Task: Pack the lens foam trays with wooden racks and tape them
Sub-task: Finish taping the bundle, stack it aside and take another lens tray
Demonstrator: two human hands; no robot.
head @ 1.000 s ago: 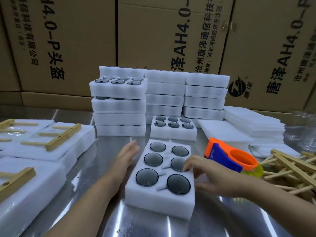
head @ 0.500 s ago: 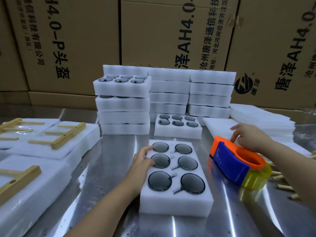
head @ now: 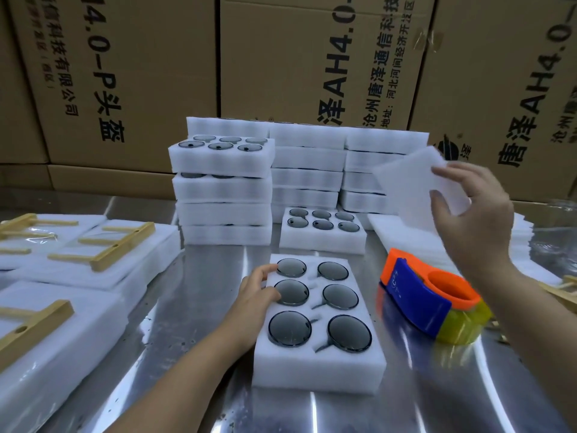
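The near foam tray [head: 318, 368] lay on the steel table [head: 193, 307], holding six dark round lenses [head: 340, 296] in two rows of three. The left hand [head: 249, 300] rested on that tray's left edge. Its fingers [head: 265, 271] were loosely bent and slightly apart, their tips touching the foam beside the two farther left-hand lenses, gripping nothing. The right hand [head: 474, 223] was raised above and to the right of the tray, well apart from it, its thumb and spread fingers [head: 449, 173] pinching one thin foam sheet [head: 406, 182] held tilted in the air.

Just to the tray's right sat one orange and blue tape dispenser [head: 418, 295] with yellowish tape. Directly behind the tray lay a second tray [head: 321, 242], also with six lenses. Behind and left of it stood a stack of four trays [head: 223, 195], the top one showing six lenses. Left of the tray, three wooden racks [head: 118, 246] lay on wrapped white packs [head: 62, 323]. Cardboard boxes [head: 140, 73] stood behind everything.
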